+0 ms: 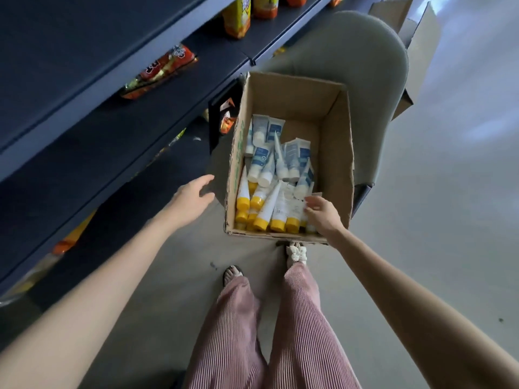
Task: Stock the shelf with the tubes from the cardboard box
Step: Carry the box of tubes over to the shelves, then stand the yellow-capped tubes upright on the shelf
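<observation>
An open cardboard box [334,153] stands on a grey chair and holds several tubes: white-and-blue ones [264,161] at the far end, white ones with yellow caps [262,209] at the near end. My right hand [323,213] reaches into the box's near right corner, fingers on a yellow-capped tube; whether it grips the tube is unclear. My left hand [192,196] hovers open just left of the box, holding nothing. The dark blue shelf [92,130] runs along the left.
Orange and yellow snack bags [160,71] lie on the shelf levels. The grey padded chair [362,57] carries the box. An empty cardboard box [415,32] sits behind the chair. My feet in sandals [295,254] stand on grey floor just before the box.
</observation>
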A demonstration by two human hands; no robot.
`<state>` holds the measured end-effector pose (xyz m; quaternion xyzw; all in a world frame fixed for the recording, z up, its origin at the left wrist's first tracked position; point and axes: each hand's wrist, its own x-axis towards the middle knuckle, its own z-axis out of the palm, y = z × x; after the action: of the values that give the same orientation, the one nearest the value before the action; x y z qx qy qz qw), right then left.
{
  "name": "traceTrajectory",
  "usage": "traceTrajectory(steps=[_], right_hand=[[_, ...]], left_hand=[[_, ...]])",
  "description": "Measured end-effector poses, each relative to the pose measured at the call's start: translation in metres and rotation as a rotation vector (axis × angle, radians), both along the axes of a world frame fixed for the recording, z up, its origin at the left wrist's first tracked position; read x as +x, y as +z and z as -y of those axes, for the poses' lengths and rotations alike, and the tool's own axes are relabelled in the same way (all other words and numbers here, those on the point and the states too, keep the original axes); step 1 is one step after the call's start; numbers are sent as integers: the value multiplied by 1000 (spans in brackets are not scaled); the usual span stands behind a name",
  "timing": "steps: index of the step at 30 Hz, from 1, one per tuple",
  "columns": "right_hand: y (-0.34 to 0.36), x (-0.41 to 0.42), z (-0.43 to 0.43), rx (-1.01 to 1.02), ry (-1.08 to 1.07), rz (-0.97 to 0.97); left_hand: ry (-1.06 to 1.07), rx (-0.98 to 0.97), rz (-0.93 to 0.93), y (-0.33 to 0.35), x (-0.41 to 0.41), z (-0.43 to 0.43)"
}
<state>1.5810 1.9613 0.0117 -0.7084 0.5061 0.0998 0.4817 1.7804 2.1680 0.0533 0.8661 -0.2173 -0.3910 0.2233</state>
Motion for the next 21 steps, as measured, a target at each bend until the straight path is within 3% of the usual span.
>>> traceTrajectory(steps=[12,21], right_hand=[[-49,56,-42,97,30,-187],[-81,91,-49,143,-164,-179]], left_hand=[[12,-96,-70,-5,16,-24],[43,-132,-130,-21,14,-12]])
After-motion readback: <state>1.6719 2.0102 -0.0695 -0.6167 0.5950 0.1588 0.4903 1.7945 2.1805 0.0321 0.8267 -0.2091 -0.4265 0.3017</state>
